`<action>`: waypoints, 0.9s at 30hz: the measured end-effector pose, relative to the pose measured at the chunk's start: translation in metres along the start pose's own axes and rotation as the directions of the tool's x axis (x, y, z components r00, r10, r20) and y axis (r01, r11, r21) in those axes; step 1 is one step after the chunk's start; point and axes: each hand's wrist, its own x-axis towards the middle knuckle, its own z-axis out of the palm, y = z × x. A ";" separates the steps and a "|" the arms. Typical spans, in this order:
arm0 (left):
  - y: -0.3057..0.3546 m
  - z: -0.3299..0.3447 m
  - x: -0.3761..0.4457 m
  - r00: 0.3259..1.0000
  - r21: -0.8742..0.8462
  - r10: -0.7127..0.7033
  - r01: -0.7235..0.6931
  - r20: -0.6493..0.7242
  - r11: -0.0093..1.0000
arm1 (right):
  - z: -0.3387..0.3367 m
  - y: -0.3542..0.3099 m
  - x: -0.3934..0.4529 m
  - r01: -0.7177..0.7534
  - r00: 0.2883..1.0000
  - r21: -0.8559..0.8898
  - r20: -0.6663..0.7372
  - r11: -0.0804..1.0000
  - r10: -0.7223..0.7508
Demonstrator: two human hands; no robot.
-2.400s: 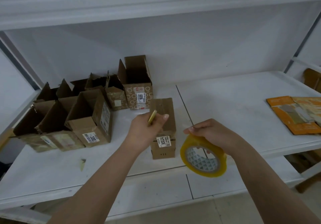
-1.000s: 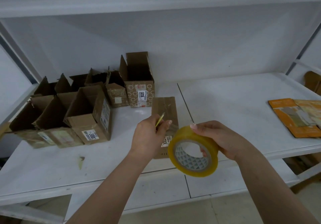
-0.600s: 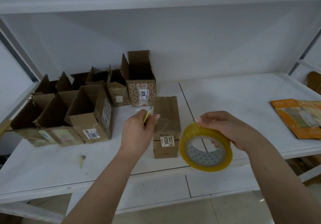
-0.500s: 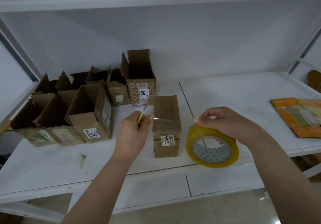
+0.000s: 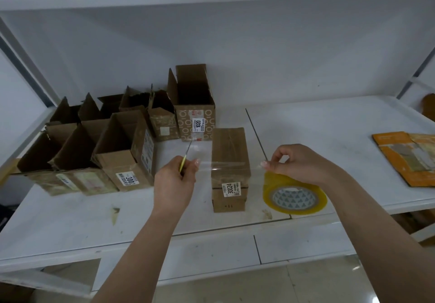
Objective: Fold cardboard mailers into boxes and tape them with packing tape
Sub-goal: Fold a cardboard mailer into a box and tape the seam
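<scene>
A closed brown box point(image 5: 229, 147) with a "30024" label lies on the white shelf point(image 5: 317, 126) between my hands. My left hand point(image 5: 175, 180) pinches the free end of a clear tape strip point(image 5: 226, 165) and also holds a thin yellow-handled cutter point(image 5: 184, 158). The strip stretches across above the box to my right hand point(image 5: 299, 164), which holds the yellow tape roll point(image 5: 294, 195) and pinches the tape where it leaves the roll. The roll hangs just right of the box, near the shelf's front edge.
Several open cardboard boxes point(image 5: 124, 147) stand in a cluster at the left and back, the tallest marked "1020" point(image 5: 195, 114). Flat orange mailers point(image 5: 404, 159) lie at the right end. A small scrap point(image 5: 115, 212) lies on the shelf front left.
My hands have drawn apart, the left one to the left and the right one with the roll to the right, pulling out a strip of tape over the box.
</scene>
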 end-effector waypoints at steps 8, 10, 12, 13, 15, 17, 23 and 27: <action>-0.016 0.018 -0.001 0.998 -0.044 -0.060 0.061 0.028 0.997 | 0.014 0.010 0.021 -0.054 0.998 -0.084 0.027 0.995 0.057; -0.018 0.027 -0.006 0.986 -0.114 -0.147 0.156 0.083 0.981 | 0.022 0.017 0.026 -0.080 0.995 -0.078 0.054 0.994 0.085; -0.017 0.040 -0.013 0.958 -0.175 -0.240 0.266 0.154 0.948 | 0.031 0.024 0.029 -0.094 0.992 -0.060 0.075 0.994 0.098; -0.016 0.046 -0.017 0.945 -0.187 -0.267 0.301 0.189 0.935 | 0.034 0.026 0.030 -0.093 0.992 -0.052 0.081 0.994 0.097; -0.012 0.055 -0.020 0.927 -0.188 -0.291 0.337 0.235 0.923 | 0.039 0.030 0.031 -0.085 0.992 -0.024 0.092 0.996 0.087; -0.011 0.060 -0.021 0.920 -0.160 -0.299 0.345 0.253 0.925 | 0.041 0.033 0.030 -0.093 0.990 0.018 0.104 0.995 0.091; -0.020 0.070 -0.041 0.802 -0.120 -0.456 0.533 0.386 0.837 | 0.044 0.035 0.024 -0.127 0.986 0.049 0.115 0.991 0.121; -0.017 0.054 -0.020 0.871 -0.202 -0.398 0.461 0.287 0.864 | 0.047 0.029 0.024 -0.130 0.988 0.067 0.095 0.989 0.124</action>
